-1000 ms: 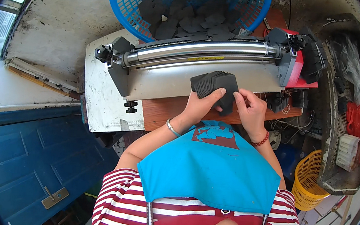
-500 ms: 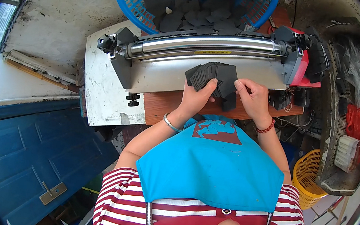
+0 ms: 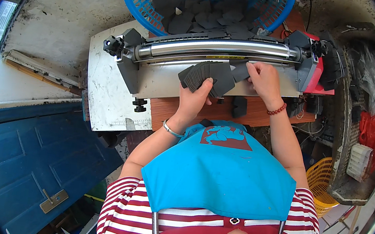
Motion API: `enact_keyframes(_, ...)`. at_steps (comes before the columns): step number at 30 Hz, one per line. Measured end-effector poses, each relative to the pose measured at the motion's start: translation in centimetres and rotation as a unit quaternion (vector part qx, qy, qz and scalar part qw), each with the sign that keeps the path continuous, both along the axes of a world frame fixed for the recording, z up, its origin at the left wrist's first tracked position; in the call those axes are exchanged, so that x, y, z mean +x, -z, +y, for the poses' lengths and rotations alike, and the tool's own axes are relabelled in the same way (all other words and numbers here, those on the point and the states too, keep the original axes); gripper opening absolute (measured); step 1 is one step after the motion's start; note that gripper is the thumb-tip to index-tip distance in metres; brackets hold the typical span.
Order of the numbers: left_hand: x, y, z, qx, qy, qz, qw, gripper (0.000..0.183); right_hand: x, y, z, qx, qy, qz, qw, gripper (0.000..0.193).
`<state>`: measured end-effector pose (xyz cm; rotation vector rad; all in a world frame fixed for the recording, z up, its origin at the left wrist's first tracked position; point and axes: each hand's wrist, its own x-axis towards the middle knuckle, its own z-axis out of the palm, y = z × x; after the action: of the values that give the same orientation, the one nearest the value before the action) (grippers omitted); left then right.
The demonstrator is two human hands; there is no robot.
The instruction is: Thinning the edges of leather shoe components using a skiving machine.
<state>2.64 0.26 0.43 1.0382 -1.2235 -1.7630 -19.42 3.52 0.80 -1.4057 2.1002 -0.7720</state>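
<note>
A fanned stack of thin dark grey sheet pieces (image 3: 207, 76) is gripped in my left hand (image 3: 192, 100), its thumb pressed across the top. My right hand (image 3: 266, 84) pinches one dark grey piece (image 3: 240, 72) between thumb and fingers, just right of the stack and in front of the roller. The roller machine (image 3: 224, 45) spans the table beyond both hands, with a shiny metal cylinder and a flat metal plate (image 3: 157, 79). Another dark piece (image 3: 239, 107) lies at the front of the brown wooden tabletop (image 3: 174, 113), below my hands.
Behind the machine stands a blue plastic basket (image 3: 138, 7) holding many dark grey pieces (image 3: 204, 16). Black knobs (image 3: 113, 45) stick out at the machine's left end. A yellow basket (image 3: 322, 182) stands low on the right, near loose cables and a red plastic bag (image 3: 373, 131).
My right hand has moved up toward the roller with a single piece. My left hand has shifted slightly left with the stack. The piece on the tabletop now lies apart from the stack.
</note>
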Motion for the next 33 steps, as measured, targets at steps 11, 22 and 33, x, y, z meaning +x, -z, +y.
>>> enact_keyframes(11,0.1,-1.0,0.3,0.048,0.028,0.044,0.998,0.02,1.3,-2.1,2.0,0.049,-0.09,-0.296,0.95,0.029)
enact_keyframes(22,0.3,-1.0,0.5,0.069,0.012,0.062,0.996,0.02,2.1,-0.7,0.1,0.011,-0.08,-0.135,0.988,0.037)
enact_keyframes(33,1.1,-1.6,0.1,0.08,-0.02,0.062,0.995,0.017,0.0,-1.4,-0.2,0.126,-0.095,-0.168,0.973,0.037)
